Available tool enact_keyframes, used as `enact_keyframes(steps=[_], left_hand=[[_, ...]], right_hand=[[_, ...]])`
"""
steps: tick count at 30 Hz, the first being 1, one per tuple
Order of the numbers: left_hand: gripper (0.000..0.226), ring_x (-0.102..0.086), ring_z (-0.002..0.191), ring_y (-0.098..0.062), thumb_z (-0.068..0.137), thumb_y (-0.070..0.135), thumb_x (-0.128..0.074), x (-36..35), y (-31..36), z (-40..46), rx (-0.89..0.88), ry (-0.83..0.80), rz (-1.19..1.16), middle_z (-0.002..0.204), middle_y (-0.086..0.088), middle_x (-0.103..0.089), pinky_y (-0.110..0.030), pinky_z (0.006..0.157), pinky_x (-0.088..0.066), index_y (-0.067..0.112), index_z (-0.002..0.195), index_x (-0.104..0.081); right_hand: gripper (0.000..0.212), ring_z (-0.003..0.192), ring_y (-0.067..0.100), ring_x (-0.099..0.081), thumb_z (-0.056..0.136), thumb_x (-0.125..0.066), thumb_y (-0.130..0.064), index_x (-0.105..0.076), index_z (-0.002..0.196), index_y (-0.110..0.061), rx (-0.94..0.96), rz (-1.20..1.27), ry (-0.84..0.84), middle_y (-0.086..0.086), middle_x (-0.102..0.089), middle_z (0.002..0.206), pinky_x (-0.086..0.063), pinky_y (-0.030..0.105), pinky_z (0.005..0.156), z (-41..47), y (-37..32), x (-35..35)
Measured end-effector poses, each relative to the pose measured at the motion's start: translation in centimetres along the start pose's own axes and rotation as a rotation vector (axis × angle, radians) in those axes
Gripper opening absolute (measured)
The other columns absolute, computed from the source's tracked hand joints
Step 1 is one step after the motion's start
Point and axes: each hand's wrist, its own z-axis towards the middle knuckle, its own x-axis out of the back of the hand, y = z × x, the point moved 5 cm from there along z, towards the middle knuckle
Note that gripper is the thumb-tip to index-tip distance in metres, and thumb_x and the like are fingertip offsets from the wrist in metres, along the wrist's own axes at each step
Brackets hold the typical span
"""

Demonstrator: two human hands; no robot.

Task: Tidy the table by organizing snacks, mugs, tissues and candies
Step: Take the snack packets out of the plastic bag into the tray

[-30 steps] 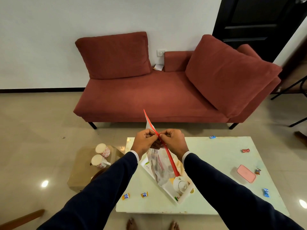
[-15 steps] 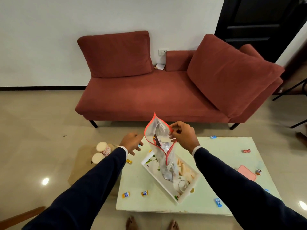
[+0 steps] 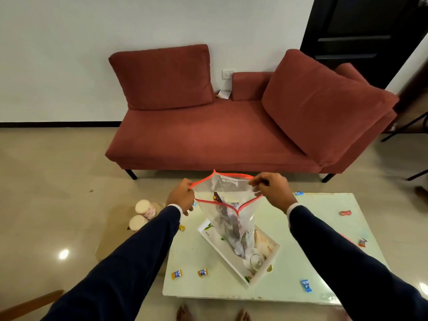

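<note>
A clear zip bag (image 3: 229, 214) with a red seal hangs above the pale green table (image 3: 324, 228), its mouth pulled wide open and snacks inside. My left hand (image 3: 181, 198) pinches the bag's left rim. My right hand (image 3: 273, 189) pinches the right rim. Under the bag lies a white tray (image 3: 214, 239) holding a glass cup (image 3: 256, 260). Wrapped candies lie scattered on the table: two (image 3: 177, 274) near the front left, a blue one (image 3: 306, 285) at the front, red ones (image 3: 345, 213) to the right.
Two patterned mugs (image 3: 146, 208) stand on a low brown stool (image 3: 111, 228) left of the table. A red sofa (image 3: 208, 135) with cushions fills the space behind. My bare feet (image 3: 185, 315) show under the table's front edge.
The bag was held sealed between both hands. My left hand let go, then took the left rim, and both hands pulled the mouth wide open.
</note>
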Motion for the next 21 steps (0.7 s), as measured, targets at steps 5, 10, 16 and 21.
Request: enact_keyframes(steps=[5,10,16,21], left_hand=[[0.032,-0.066,0.047,-0.017,0.100,0.003,-0.040,0.7,2.1,-0.5,-0.177,0.014,-0.168,0.077,-0.003,-0.069,-0.040,0.055,-0.057,0.019,0.119,-0.059],[0.026,-0.069,0.056,-0.021,0.104,0.006,-0.046,0.5,5.0,-1.7,-0.293,0.001,-0.317,0.079,-0.006,-0.071,-0.049,0.067,-0.061,0.022,0.115,-0.064],[0.031,-0.064,0.058,-0.013,0.104,0.006,-0.049,3.5,6.3,-2.4,-0.402,0.044,-0.506,0.082,-0.004,-0.069,-0.029,0.061,-0.057,0.028,0.119,-0.064],[0.025,-0.069,0.076,-0.027,0.111,0.025,-0.036,5.8,1.9,-1.8,-0.290,0.234,-0.703,0.081,-0.008,-0.070,-0.033,0.067,-0.053,0.019,0.125,-0.056]], right_hand=[[0.032,0.112,0.033,-0.055,0.096,-0.052,-0.006,-0.065,0.125,-0.007,-0.088,-0.485,-0.077,0.013,-0.052,0.124,-0.042,0.033,0.097,0.4,3.3,-0.5],[0.049,0.119,0.023,-0.043,0.088,-0.058,-0.062,-0.064,0.123,-0.028,0.316,-0.564,-0.064,-0.002,-0.050,0.125,-0.037,0.041,0.098,-1.4,-2.6,-5.5],[0.032,0.094,0.025,-0.070,0.097,-0.060,-0.035,-0.066,0.116,-0.009,0.264,-0.373,-0.494,0.007,-0.074,0.106,-0.054,0.039,0.085,0.5,-6.7,-10.6],[0.023,0.079,0.017,-0.076,0.103,-0.048,-0.013,-0.070,0.110,-0.009,0.313,-0.197,-0.489,0.004,-0.077,0.094,-0.062,0.040,0.077,2.6,-10.1,-10.2]])
